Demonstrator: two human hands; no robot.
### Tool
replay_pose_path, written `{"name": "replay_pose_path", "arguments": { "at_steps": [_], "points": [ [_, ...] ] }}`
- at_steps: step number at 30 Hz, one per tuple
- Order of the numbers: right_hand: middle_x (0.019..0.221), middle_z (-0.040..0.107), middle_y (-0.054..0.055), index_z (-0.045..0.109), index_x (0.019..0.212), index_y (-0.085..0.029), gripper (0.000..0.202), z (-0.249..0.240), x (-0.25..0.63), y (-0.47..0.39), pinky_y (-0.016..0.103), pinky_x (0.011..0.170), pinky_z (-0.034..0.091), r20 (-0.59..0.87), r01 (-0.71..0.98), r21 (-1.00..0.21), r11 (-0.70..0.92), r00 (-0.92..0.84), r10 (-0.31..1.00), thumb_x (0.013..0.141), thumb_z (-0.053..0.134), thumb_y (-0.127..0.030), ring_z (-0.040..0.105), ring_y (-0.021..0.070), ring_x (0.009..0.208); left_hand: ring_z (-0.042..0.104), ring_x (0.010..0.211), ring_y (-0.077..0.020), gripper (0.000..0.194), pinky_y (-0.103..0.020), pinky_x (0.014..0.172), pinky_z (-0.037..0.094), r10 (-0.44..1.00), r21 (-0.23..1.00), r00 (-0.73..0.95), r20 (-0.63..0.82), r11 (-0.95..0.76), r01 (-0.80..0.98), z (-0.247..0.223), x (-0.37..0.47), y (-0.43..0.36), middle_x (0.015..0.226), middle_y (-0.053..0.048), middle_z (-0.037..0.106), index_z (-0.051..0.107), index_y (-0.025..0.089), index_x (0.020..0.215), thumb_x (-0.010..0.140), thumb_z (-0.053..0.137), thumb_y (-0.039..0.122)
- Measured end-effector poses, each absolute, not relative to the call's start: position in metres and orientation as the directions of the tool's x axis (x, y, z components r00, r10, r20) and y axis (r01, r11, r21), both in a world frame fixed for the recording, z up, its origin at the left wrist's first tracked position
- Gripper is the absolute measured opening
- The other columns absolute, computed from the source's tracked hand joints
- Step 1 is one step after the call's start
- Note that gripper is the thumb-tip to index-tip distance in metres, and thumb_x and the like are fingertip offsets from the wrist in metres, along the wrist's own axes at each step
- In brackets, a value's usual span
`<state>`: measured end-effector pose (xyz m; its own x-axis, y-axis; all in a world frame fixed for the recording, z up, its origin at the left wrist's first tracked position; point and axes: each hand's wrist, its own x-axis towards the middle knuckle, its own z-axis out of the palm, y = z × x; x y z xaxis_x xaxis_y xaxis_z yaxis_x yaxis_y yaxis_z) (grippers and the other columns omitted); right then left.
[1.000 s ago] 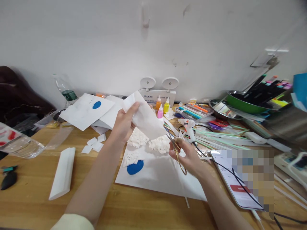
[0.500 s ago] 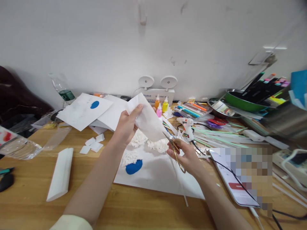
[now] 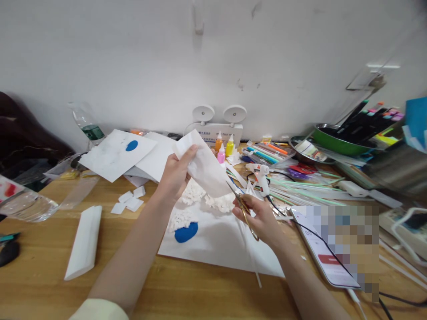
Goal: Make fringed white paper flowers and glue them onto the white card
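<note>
Wooden desk [image 3: 176, 289], left hand [image 3: 176, 173] closed on paper [image 3: 209, 172], right hand [image 3: 259, 216] round scissors [image 3: 237, 196]

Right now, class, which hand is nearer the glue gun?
Right. The right hand is in front of the glue gun; the left hand is farther away, to its left.

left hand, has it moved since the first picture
Yes, a little: judged against the left round lamp by the wall, the left hand has shifted slightly right and lower in view, along with the white paper it holds.
</note>
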<state>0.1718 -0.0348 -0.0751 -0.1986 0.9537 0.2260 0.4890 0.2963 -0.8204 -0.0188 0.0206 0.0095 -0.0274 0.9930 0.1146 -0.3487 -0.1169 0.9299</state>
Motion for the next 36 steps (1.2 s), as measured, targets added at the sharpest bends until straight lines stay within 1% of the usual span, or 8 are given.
{"name": "replay_pose_path", "arguments": {
  "at_steps": [5, 11, 16, 21, 30, 36],
  "points": [
    [0.063, 0.056, 0.002, 0.056, 0.072, -0.016, 0.026, -0.0758, 0.1719, -0.0348, 0.023, 0.052, 0.037, 0.22, 0.492, -0.819, 0.297, -0.209, 0.953, 0.076, 0.053, -0.042, 0.049, 0.013, 0.058, 0.065, 0.079, -0.019, 0.029, -0.026, 0.068, 0.052, 0.992, 0.937, -0.034, 0.12, -0.124, -0.326, 0.0079, -0.0198, 0.0225, 0.078, -0.008, 0.071, 0.063, 0.013, 0.09, 0.07, 0.062, 0.035],
    [0.058, 0.049, -0.001, 0.054, 0.067, -0.015, 0.031, -0.0721, 0.1705, -0.0369, 0.023, 0.049, 0.033, 0.179, 0.513, -0.813, 0.275, -0.23, 0.957, 0.077, 0.05, -0.045, 0.042, 0.0109, 0.054, 0.065, 0.081, -0.0196, 0.033, -0.027, 0.069, 0.051, 0.993, 0.943, -0.043, 0.107, -0.115, -0.312, 0.0076, -0.0212, 0.0231, 0.079, -0.008, 0.071, 0.063, 0.013, 0.093, 0.069, 0.063, 0.036],
    [0.051, 0.037, -0.003, 0.049, 0.059, -0.017, 0.034, -0.0731, 0.1698, -0.037, 0.022, 0.045, 0.027, 0.171, 0.527, -0.808, 0.265, -0.222, 0.96, 0.076, 0.049, -0.047, 0.034, 0.0094, 0.049, 0.065, 0.081, -0.0203, 0.036, -0.028, 0.069, 0.051, 0.993, 0.946, -0.005, 0.116, -0.112, -0.305, 0.0093, -0.0218, 0.0218, 0.079, -0.009, 0.071, 0.063, 0.013, 0.095, 0.069, 0.062, 0.039],
    [0.048, 0.028, -0.006, 0.04, 0.052, -0.018, 0.038, -0.0753, 0.1695, -0.0363, 0.022, 0.043, 0.022, 0.177, 0.513, -0.82, 0.255, -0.196, 0.964, 0.075, 0.051, -0.047, 0.026, 0.0082, 0.046, 0.065, 0.081, -0.0207, 0.039, -0.028, 0.068, 0.051, 0.995, 0.947, -0.015, 0.102, -0.102, -0.306, 0.0091, -0.0227, 0.022, 0.083, -0.01, 0.07, 0.063, 0.013, 0.094, 0.068, 0.062, 0.042],
    [0.046, 0.026, -0.006, 0.036, 0.049, -0.019, 0.042, -0.0763, 0.1688, -0.0353, 0.022, 0.042, 0.021, 0.166, 0.535, -0.808, 0.247, -0.195, 0.967, 0.074, 0.051, -0.05, 0.025, 0.008, 0.044, 0.065, 0.08, -0.0211, 0.042, -0.029, 0.066, 0.051, 0.996, 0.948, -0.015, 0.089, -0.089, -0.305, 0.0109, -0.0232, 0.0216, 0.081, -0.01, 0.07, 0.063, 0.013, 0.093, 0.066, 0.063, 0.045],
    [0.043, 0.027, -0.006, 0.038, 0.048, -0.019, 0.042, -0.0776, 0.1686, -0.0347, 0.022, 0.04, 0.021, 0.171, 0.566, -0.785, 0.253, -0.195, 0.966, 0.075, 0.05, -0.049, 0.027, 0.0075, 0.04, 0.065, 0.079, -0.021, 0.042, -0.029, 0.067, 0.05, 0.995, 0.949, -0.014, 0.097, -0.097, -0.299, 0.0104, -0.0231, 0.022, 0.079, -0.009, 0.07, 0.062, 0.014, 0.095, 0.066, 0.063, 0.044]
  ]
}}
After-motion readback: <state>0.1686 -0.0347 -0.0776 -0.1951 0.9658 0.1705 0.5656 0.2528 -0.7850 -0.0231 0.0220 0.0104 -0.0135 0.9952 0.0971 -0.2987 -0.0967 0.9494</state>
